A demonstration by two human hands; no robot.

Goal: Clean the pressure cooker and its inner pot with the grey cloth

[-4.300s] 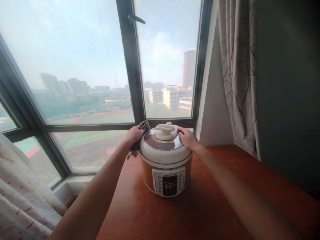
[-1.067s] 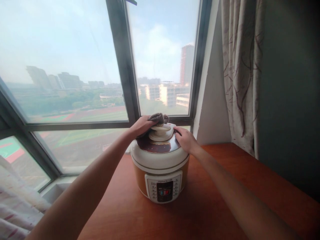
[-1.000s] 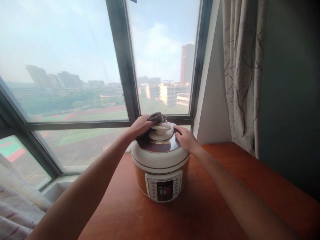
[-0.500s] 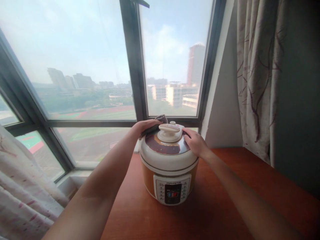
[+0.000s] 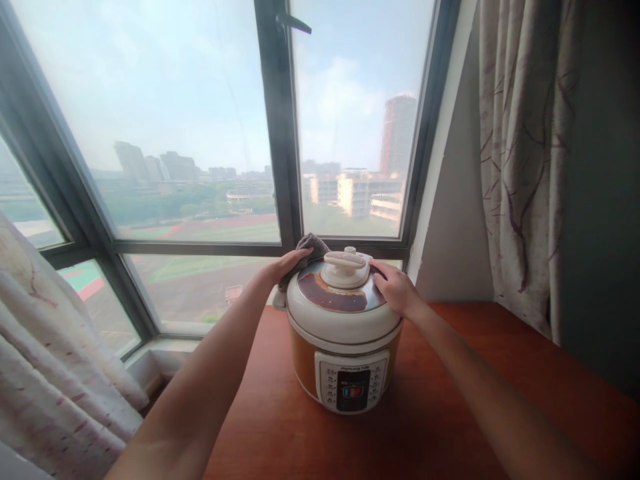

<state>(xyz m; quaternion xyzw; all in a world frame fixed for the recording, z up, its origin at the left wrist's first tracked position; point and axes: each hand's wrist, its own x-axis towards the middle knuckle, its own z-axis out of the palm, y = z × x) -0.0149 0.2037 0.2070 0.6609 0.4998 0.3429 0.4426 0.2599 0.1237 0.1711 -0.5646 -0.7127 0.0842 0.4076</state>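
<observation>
A white and tan electric pressure cooker (image 5: 344, 330) stands upright on the table, its control panel facing me. Its lid has a pale knob handle (image 5: 345, 268) and a brown, shiny, patchy top. My left hand (image 5: 290, 262) holds a bunched grey cloth (image 5: 313, 248) at the lid's far left edge. Part of the cloth drapes down beside the cooker's side handle (image 5: 279, 298). On the opposite side, my right hand (image 5: 395, 287) grips the right edge of the lid, with its fingers bent over the top and the fingertips near the knob's base.
The reddish-brown wooden table (image 5: 445, 393) reaches back to the window frame (image 5: 200, 249) just behind the cooker. Patterned curtains hang at the left (image 5: 55, 373) and right (image 5: 525, 167). A pale wall (image 5: 450, 247) borders the window's right side.
My left hand and the cloth have moved outward, left and away from the knob, to the lid's rim. My right hand stays on the lid. The camera view has shifted slightly.
</observation>
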